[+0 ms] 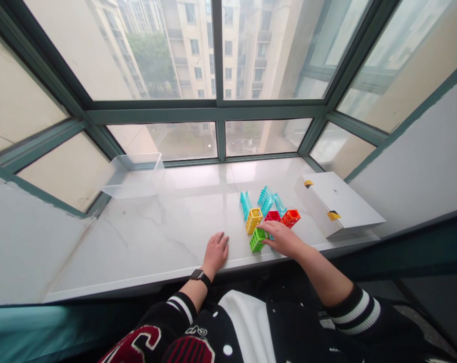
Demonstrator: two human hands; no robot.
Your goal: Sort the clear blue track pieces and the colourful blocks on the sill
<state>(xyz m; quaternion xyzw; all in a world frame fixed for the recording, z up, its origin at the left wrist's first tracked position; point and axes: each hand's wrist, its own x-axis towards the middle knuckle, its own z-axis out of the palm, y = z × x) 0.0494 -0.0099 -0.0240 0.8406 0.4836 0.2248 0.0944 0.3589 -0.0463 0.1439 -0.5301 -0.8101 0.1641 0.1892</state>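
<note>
A cluster of small plastic toy pieces lies on the marble windowsill (168, 222). A green piece (256, 240), a yellow piece (253, 220), a red piece (273, 216) and an orange piece (291, 218) sit together, with teal curved pieces (265, 199) behind them. My right hand (283, 238) rests on the cluster, fingers curled beside the green and red pieces; whether it grips one is hidden. My left hand (215, 251) lies flat and open on the sill, left of the green piece, with a black watch on its wrist.
A clear plastic bin (134, 175) stands at the back left of the sill. A white flat box (334, 202) with yellow tabs lies at the right. Window frames rise behind; the sill's front edge runs just before my wrists.
</note>
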